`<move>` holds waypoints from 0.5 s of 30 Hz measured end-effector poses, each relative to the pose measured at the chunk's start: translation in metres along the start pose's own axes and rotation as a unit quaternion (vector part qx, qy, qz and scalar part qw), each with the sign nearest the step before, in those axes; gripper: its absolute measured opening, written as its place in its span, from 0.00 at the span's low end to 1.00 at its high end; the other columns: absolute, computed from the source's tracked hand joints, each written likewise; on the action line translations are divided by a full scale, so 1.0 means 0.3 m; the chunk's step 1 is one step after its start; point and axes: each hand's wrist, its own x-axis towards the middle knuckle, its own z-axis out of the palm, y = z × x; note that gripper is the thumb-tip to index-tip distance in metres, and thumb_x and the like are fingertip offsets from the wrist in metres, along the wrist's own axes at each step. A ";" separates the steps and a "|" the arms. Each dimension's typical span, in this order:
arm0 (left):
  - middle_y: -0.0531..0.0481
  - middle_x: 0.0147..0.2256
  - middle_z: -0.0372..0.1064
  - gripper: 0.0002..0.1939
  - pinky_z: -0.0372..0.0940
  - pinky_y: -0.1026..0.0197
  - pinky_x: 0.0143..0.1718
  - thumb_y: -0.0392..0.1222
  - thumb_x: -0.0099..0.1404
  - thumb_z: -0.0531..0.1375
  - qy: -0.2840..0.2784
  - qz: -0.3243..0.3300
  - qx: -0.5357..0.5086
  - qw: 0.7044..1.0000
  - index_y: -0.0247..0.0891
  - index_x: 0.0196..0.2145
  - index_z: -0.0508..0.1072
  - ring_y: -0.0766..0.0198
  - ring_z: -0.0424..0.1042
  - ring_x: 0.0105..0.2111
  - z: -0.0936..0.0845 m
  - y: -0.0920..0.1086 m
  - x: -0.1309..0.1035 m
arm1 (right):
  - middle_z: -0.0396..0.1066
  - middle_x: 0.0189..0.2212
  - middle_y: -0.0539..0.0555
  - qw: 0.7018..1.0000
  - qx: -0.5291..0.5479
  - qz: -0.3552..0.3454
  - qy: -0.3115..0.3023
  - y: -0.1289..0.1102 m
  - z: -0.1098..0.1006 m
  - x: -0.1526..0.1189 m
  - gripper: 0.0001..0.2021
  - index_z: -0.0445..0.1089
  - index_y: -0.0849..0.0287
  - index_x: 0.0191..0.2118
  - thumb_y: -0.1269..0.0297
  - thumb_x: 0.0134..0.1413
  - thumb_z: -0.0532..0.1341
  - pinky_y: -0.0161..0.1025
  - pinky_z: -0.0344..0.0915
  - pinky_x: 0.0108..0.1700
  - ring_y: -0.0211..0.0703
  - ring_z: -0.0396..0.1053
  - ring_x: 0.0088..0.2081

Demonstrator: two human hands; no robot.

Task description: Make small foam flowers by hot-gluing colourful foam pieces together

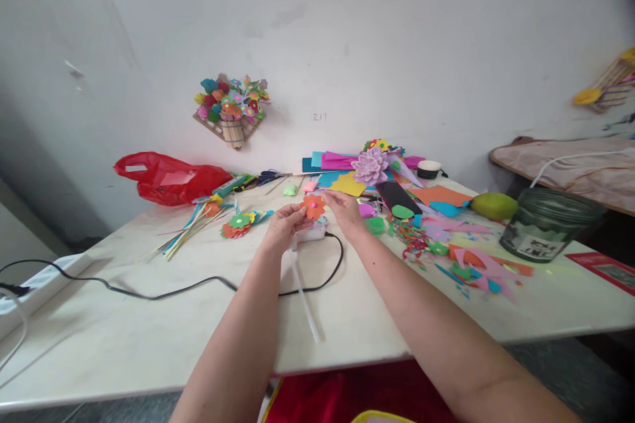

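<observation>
An orange paper flower (314, 207) with a small pink centre is held up between my two hands above the middle of the table. My left hand (286, 223) pinches its left edge. At its upper right edge, the closed fingers of my right hand (342, 209) grip the flower too. Just below the flower lies a white glue gun (310, 234) with a black cord, and a clear glue stick (305, 297) points from it toward the table's front edge. Stacked green and orange flowers (239, 225) rest left of my left hand.
A red plastic bag (173, 178), thin strips (186, 234) and a power strip (44, 284) are on the left. A phone (397, 198), coloured scraps (483, 269), a green fruit (493, 205) and a glass jar (546, 225) are on the right. Coloured sheets (347, 184) lie behind.
</observation>
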 end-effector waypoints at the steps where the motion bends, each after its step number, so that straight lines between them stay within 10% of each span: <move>1: 0.49 0.25 0.72 0.12 0.68 0.64 0.28 0.40 0.47 0.65 -0.005 -0.001 0.007 1.000 0.31 0.28 0.69 0.65 0.72 0.24 0.000 0.000 -0.001 | 0.71 0.30 0.54 0.999 0.016 0.035 -0.020 0.000 -0.003 0.000 0.16 0.72 0.60 0.31 0.52 0.42 0.59 0.37 0.60 0.35 0.41 0.66 0.34; 15: 0.47 0.25 0.73 0.12 0.68 0.62 0.31 0.42 0.49 0.64 -0.036 -0.009 0.057 0.998 0.31 0.29 0.69 0.63 0.73 0.27 0.002 -0.010 0.002 | 0.69 0.20 0.52 0.976 0.099 0.150 -0.119 -0.012 -0.003 -0.015 0.14 0.70 0.64 0.22 0.56 0.35 0.64 0.35 0.57 0.29 0.34 0.62 0.23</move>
